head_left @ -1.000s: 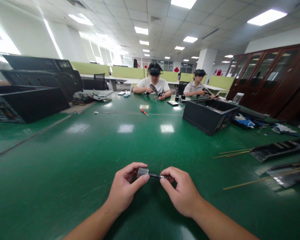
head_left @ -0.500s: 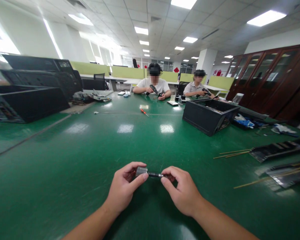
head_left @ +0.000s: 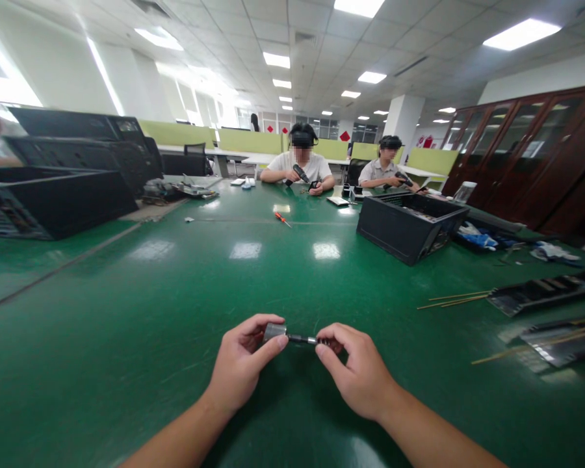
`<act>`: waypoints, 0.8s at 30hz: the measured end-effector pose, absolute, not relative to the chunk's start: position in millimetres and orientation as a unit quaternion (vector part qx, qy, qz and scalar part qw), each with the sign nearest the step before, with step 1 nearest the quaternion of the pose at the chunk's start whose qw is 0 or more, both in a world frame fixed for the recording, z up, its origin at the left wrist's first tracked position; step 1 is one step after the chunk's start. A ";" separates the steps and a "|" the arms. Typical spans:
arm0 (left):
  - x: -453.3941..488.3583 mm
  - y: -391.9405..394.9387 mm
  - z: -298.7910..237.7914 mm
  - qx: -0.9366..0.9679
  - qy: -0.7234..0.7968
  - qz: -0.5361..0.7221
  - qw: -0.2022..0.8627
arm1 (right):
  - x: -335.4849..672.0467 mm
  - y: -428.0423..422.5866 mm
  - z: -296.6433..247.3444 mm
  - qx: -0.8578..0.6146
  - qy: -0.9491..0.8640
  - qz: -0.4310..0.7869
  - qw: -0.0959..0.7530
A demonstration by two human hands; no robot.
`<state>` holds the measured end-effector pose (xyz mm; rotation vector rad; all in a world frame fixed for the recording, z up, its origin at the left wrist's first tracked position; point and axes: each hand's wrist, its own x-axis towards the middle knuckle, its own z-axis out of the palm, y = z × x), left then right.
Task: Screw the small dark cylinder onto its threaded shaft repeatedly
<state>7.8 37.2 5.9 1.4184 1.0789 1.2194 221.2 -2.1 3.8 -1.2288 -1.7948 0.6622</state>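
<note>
Low in the middle of the head view, my two hands hold a small rod-shaped metal part [head_left: 299, 338] level above the green table. My left hand [head_left: 241, 361] is closed around the wide grey metal cylinder [head_left: 275, 331] at the left end, thumb in front. From that cylinder a thin black shaft runs right to a short silver section. My right hand [head_left: 358, 367] pinches the far right end between thumb and fingers. A dark ribbed tip [head_left: 324, 342] shows there, partly hidden by the fingers.
An orange-handled screwdriver [head_left: 282, 219] lies mid-table. Black computer cases stand right [head_left: 394, 224] and left [head_left: 78, 201]. Thin brass-coloured rods [head_left: 455, 300] and dark metal panels [head_left: 541, 292] lie at the right. Across the table, two people [head_left: 302, 166] hold power drills.
My left hand holds nearly still. My right hand has shifted very slightly right, and a little more of the silver section shows.
</note>
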 end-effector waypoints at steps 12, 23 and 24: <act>8.1 49.5 1.3 0.482 0.450 0.545 0.518 | 238.8 29.2 -19.5 -0.516 -0.614 0.347 0.486; -51.7 36.0 26.0 0.502 0.551 0.500 0.442 | 231.8 17.4 -7.7 -0.493 -0.680 0.308 0.448; -70.5 32.0 27.5 0.511 0.571 0.492 0.413 | 231.5 16.8 -7.3 -0.490 -0.683 0.306 0.446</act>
